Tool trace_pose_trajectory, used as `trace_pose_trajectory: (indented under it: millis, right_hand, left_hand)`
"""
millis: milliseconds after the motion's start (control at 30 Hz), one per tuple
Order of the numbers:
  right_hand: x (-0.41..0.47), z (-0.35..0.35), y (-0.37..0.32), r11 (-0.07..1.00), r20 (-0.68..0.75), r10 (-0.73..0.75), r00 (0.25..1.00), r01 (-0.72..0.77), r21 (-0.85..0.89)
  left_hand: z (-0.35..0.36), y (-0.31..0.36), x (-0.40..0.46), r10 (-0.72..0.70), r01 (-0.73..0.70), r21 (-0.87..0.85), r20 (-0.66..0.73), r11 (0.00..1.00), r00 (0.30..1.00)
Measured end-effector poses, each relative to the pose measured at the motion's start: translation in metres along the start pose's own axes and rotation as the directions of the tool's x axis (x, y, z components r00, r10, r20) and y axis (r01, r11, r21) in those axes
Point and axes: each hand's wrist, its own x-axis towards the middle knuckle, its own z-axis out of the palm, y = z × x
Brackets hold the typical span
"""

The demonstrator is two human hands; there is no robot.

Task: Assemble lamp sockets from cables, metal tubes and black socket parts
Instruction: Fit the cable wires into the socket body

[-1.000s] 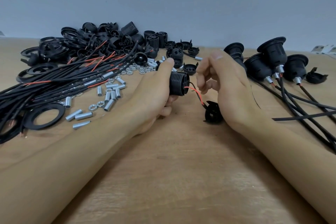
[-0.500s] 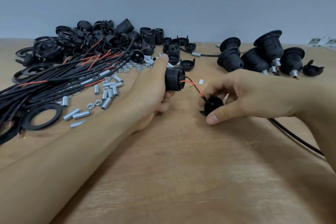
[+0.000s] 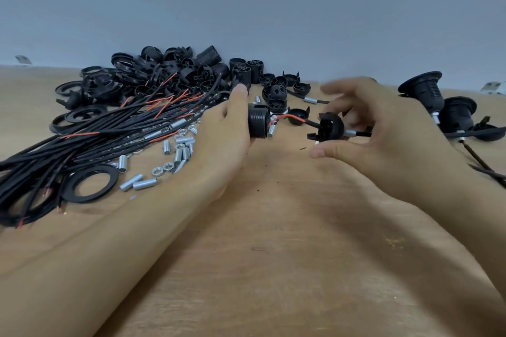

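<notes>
Left hand (image 3: 219, 131) grip closed on threaded black socket body (image 3: 258, 123) above the bench (image 3: 273, 254). Right hand (image 3: 383, 128) blurred, fingers curled at the black socket cap (image 3: 330, 126); contact unclear. Red wire (image 3: 290, 117) and black cable (image 3: 358, 133) link both parts. Loose metal tubes (image 3: 145, 183) lie left.

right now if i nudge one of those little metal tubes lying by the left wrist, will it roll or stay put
The metal tubes are smooth, round cylinders lying on their sides on the flat wooden table, so a sideways nudge would probably roll one. They look small and hollow, so likely light. Neighbouring tubes and the nuts might stop it soon.
</notes>
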Motion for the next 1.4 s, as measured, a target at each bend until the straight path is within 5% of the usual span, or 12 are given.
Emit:
trace_pose_trajectory:
  millis: [167, 400, 933, 1400]
  right_hand:
    - [-0.005, 0.015, -0.004, 0.964, -0.013, -0.19, 0.982, 0.184, -0.19]
    - [-0.005, 0.011, -0.006, 0.917, 0.157, -0.078, 0.984, 0.132, -0.375]
    - [-0.008, 0.017, -0.008, 0.983, 0.063, -0.138, 0.988, 0.144, -0.113]
    - [-0.011, 0.02, -0.016, 0.993, 0.152, -0.109, 0.982, 0.101, 0.057]
  left_hand:
    - [-0.001, -0.003, -0.001, 0.111, -0.11, 0.035, -0.036, 0.993, 0.993]
    - [0.001, 0.0, -0.006, 0.202, -0.202, -0.007, 0.034, 0.979, 0.979]
    - [0.004, 0.001, -0.01, 0.191, -0.19, -0.02, 0.103, 0.982, 0.976]
    - [0.007, 0.003, -0.014, 0.148, -0.139, -0.075, 0.134, 0.988, 0.98]
